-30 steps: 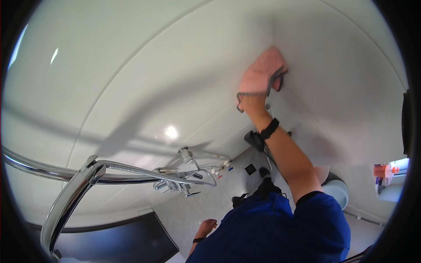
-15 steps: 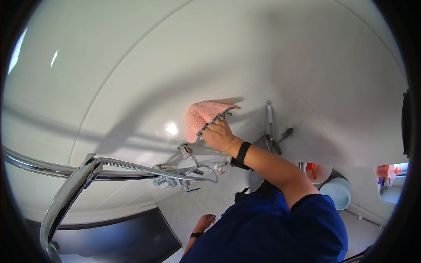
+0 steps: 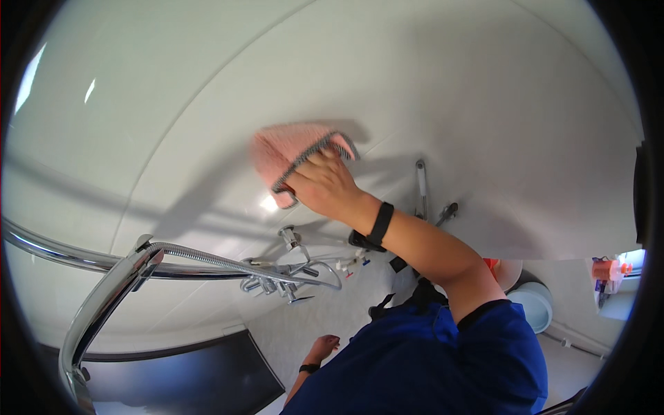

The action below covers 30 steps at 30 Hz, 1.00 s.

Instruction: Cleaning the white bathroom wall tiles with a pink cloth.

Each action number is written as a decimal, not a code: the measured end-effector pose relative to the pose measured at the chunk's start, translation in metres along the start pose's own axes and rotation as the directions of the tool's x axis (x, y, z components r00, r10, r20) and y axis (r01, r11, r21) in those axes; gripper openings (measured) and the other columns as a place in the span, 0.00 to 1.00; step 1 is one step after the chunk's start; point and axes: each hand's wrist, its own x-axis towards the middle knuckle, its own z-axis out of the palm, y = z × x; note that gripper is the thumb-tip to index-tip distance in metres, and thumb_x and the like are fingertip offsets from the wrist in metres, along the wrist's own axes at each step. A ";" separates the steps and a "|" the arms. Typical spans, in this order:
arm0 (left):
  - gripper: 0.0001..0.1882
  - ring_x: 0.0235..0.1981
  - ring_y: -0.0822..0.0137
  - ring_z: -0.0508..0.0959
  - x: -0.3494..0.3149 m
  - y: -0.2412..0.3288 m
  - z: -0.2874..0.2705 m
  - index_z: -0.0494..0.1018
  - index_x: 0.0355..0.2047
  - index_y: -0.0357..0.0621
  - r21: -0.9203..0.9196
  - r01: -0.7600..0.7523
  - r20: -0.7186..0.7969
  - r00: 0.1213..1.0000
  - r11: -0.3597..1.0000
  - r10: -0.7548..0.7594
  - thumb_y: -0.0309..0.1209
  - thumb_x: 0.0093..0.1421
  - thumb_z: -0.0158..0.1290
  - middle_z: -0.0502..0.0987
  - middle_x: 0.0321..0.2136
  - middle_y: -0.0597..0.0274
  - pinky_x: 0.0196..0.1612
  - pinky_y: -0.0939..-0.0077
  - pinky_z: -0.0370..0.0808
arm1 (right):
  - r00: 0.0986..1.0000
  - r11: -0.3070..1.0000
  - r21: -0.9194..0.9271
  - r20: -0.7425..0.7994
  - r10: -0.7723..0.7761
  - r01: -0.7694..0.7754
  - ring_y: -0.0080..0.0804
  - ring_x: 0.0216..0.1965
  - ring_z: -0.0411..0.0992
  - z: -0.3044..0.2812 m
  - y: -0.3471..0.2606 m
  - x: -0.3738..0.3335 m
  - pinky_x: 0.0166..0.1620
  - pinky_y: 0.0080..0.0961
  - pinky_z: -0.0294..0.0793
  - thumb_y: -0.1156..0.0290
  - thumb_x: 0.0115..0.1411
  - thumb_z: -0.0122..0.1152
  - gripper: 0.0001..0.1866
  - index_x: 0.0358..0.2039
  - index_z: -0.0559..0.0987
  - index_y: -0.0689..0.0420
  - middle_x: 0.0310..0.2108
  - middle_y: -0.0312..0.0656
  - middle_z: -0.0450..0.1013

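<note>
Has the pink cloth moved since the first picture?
Yes, the pink cloth moved left and slightly down, from far upper-right of the chrome wall fitting to nearly above it.

Blurred cloth, softly shadowed wall

Grey-edged pink fabric cloth blurred; bare right hand's fingertips hidden by cloth; curved chrome rail cut off left.

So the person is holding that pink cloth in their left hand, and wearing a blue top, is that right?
Not quite: the head view shows the pink cloth in the right hand, not the left hand, which is lower down. The blue top is as you said.
</note>
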 end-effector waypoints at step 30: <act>0.18 0.36 0.64 0.85 -0.026 0.049 0.023 0.82 0.45 0.34 -0.315 0.353 -0.047 0.922 0.881 -0.385 0.39 0.67 0.56 0.86 0.35 0.51 0.42 0.68 0.81 | 0.831 0.905 -0.331 -0.554 0.043 -0.268 0.47 0.43 0.70 -0.055 0.113 0.019 0.41 0.39 0.71 0.74 0.66 0.55 0.08 0.43 0.71 0.63 0.43 0.52 0.69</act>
